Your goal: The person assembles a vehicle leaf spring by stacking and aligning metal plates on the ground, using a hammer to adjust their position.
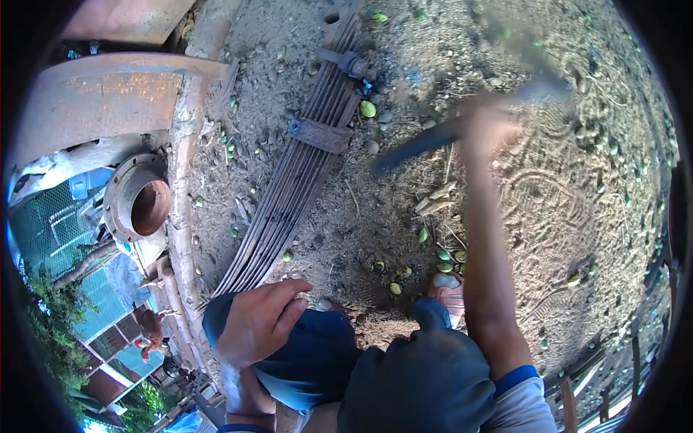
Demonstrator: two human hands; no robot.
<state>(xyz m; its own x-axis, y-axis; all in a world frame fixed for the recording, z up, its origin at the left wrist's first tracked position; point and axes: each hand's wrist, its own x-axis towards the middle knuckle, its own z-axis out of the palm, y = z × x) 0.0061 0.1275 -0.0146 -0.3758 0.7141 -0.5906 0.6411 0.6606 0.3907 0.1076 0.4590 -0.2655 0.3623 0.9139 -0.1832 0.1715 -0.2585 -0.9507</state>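
My right hand is raised over the ground at the right, wrapped round a long tool with a dark handle. Motion smears the tool's far end, so its kind cannot be made out. Over my bent left knee lies my left hand, empty, with thumb and forefinger apart. Ahead of that hand, a rusty stack of long leaf springs slants across the dirt. A metal clamp binds the stack, and a bolted fitting sits farther up it.
Green and yellow fruits lie scattered on the dirt, several near my right foot. A log edges the left side. Beyond it are a rusty flanged pipe, a large rusty metal piece and a chicken.
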